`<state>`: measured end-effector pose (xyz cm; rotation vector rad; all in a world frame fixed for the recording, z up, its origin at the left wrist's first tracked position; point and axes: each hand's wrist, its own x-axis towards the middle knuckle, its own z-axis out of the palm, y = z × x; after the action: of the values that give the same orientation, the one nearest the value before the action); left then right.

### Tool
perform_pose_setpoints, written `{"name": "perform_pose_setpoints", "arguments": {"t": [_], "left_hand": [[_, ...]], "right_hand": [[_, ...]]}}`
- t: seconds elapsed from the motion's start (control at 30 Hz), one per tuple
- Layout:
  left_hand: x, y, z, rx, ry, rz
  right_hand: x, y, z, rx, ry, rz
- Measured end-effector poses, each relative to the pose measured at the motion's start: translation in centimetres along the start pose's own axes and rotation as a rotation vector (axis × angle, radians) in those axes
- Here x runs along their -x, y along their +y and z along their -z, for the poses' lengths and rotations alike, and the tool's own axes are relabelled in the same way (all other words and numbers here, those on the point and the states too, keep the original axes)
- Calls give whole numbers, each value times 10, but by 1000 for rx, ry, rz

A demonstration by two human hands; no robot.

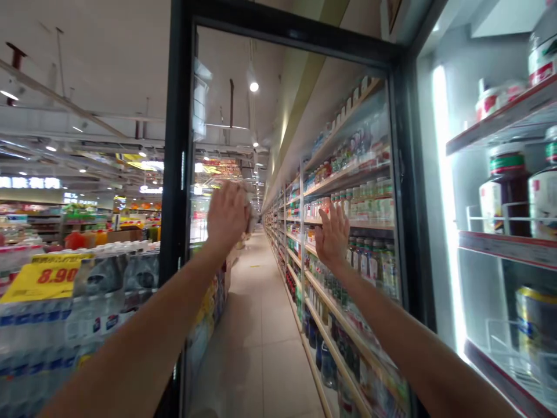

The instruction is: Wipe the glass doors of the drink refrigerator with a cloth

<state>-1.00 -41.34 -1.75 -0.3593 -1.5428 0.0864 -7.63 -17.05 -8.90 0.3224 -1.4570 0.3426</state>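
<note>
An open cooler door (179,145) with a dark frame and clear glass stands in front of me. My left hand (227,215) is raised against the left part of the glass, its back toward me and its fingers bent and blurred. A small pale thing (249,217) shows at that hand's right edge, partly hidden by it; I cannot make out what it is. Farther right, my right hand (332,235) rests at the glass with fingers apart and nothing in it. Both arms reach forward from the bottom of the view.
Lit cooler shelves (500,247) with bottles and cans are close on the right. Through the glass runs a tiled aisle (261,325) beside long bottle shelves (343,180). Packs of bottled water (39,337) with a yellow price sign (47,276) stand at the left.
</note>
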Motion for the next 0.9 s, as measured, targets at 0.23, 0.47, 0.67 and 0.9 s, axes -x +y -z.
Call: {"name": "perform_pose_setpoints", "arguments": {"t": [0.23,0.47,0.67,0.9], "left_hand": [[12,19,-10,48,-119,-170],[-5,-17,-3,-25,113,187],[19,30,-16,49,-204,-521],[7,-8,-4,-39,78,139]], "right_hand": [[0,1,0,12,6,8],[0,0,-1,14,10,3],[1,3,0,-12,0,14],[1,1,-1,-11,24,4]]}}
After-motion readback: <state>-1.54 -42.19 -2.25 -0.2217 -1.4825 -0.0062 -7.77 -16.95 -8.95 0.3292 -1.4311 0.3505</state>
